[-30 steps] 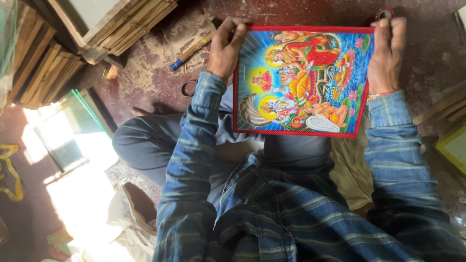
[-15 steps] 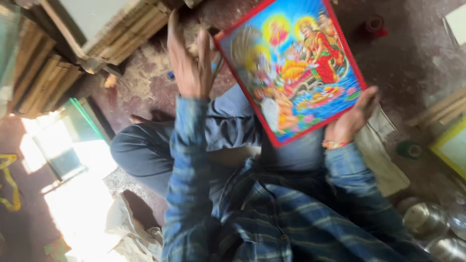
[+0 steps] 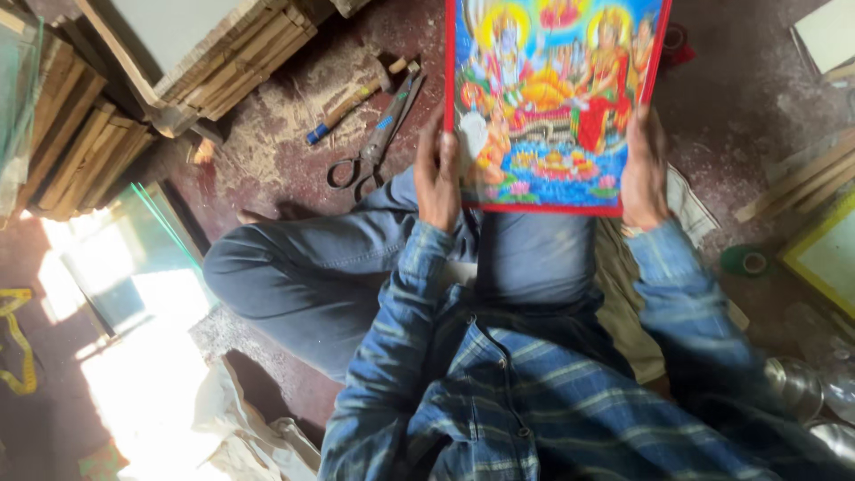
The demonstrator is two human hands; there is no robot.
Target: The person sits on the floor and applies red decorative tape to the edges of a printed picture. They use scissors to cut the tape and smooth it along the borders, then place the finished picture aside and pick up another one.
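Observation:
I hold a brightly coloured picture [image 3: 552,98] with a red border out in front of me, above my knees. My left hand [image 3: 438,178] grips its lower left edge, fingers wrapped over the border. My right hand [image 3: 643,169] grips the lower right edge. The picture stands in portrait position and its top runs out of view. I sit cross-legged on the floor in jeans and a blue striped shirt.
Scissors [image 3: 374,142] and a hammer [image 3: 352,98] lie on the reddish floor to the left. Stacked wooden frames [image 3: 187,62] fill the upper left. A glass pane [image 3: 134,258] lies at left. A green tape roll [image 3: 744,261] and a yellow-edged frame [image 3: 828,258] sit at right.
The picture has turned from landscape to portrait. My left hand, which had let go for a moment, now grips the lower left edge again, and the right hand has shifted to the lower right edge.

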